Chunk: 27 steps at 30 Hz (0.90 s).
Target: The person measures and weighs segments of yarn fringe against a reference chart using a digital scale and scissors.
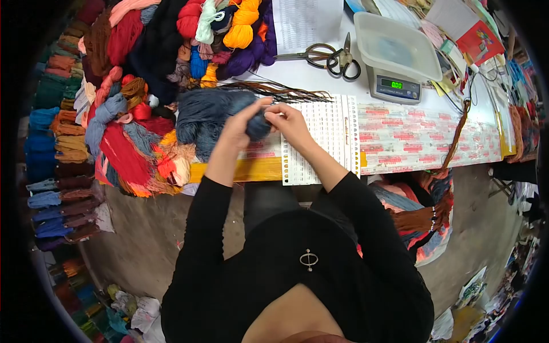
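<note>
My left hand (240,124) is wrapped around a small bundle of dark blue-grey yarn (259,124), held over the table's front part. My right hand (289,124) is close beside it, thumb and fingers pinched together at the bundle's right side. What lies in that pinch is too small to make out. Directly left of my hands rests a larger heap of the same blue-grey yarn (203,117). Beneath my right hand and wrist lies a white card with rows of punched holes (326,137). Dark and brown strands (286,91) stretch across the table just behind my hands.
Colourful yarn skeins (134,143) pile up at left. Two pairs of scissors (343,60) lie behind, near a digital scale (394,86) carrying a plastic tray (394,46). A brown yarn braid (457,137) hangs over the table's edge at right. Below it, a bag (426,217) holds more yarn.
</note>
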Each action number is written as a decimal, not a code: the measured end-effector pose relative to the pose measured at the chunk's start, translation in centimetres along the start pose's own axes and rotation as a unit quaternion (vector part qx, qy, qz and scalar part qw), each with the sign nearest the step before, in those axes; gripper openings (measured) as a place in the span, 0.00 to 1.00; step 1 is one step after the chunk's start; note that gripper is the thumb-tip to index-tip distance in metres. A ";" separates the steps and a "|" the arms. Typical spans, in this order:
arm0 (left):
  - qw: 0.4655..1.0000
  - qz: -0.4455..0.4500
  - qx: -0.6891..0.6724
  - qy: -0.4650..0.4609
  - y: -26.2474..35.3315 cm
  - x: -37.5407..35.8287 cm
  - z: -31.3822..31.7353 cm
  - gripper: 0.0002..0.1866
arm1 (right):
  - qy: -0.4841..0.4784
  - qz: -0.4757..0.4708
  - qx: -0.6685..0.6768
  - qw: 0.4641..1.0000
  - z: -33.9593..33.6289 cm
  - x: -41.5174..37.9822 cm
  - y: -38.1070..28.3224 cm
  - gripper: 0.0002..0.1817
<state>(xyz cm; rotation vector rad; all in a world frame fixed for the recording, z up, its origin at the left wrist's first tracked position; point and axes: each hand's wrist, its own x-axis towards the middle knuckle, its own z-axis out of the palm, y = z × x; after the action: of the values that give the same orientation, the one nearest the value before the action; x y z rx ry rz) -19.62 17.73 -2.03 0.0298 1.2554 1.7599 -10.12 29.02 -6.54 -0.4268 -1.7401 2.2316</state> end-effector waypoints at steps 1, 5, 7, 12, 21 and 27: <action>0.998 0.009 0.000 -0.061 -0.9 0.3 0.2 0.17 | -0.004 0.009 0.030 0.999 0.3 -0.1 0.0 0.08; 0.993 0.020 -0.052 -0.105 -1.4 1.4 -0.5 0.18 | 0.011 0.007 0.055 0.998 -0.5 -0.5 -0.6 0.06; 0.994 0.031 -0.062 -0.089 -1.3 1.5 -0.3 0.18 | 0.020 0.016 0.057 0.998 -0.8 -0.7 -0.8 0.07; 0.997 0.059 -0.052 0.010 -0.8 1.0 1.2 0.16 | 0.035 0.031 0.123 0.991 -1.1 -1.2 -1.1 0.08; 0.986 0.090 -0.139 0.018 6.2 -1.0 -7.6 0.10 | 0.013 -0.149 0.507 0.849 -17.5 -5.6 -8.7 0.05; 0.862 0.276 -0.330 -0.267 10.7 -7.9 -10.2 0.22 | 0.479 -0.234 0.120 0.838 -28.9 -11.1 -13.9 0.08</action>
<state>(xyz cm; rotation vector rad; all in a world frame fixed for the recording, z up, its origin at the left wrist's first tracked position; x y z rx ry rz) -27.42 4.55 4.81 0.4899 0.1970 2.3715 11.98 53.60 0.94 -0.7774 -0.8780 1.4254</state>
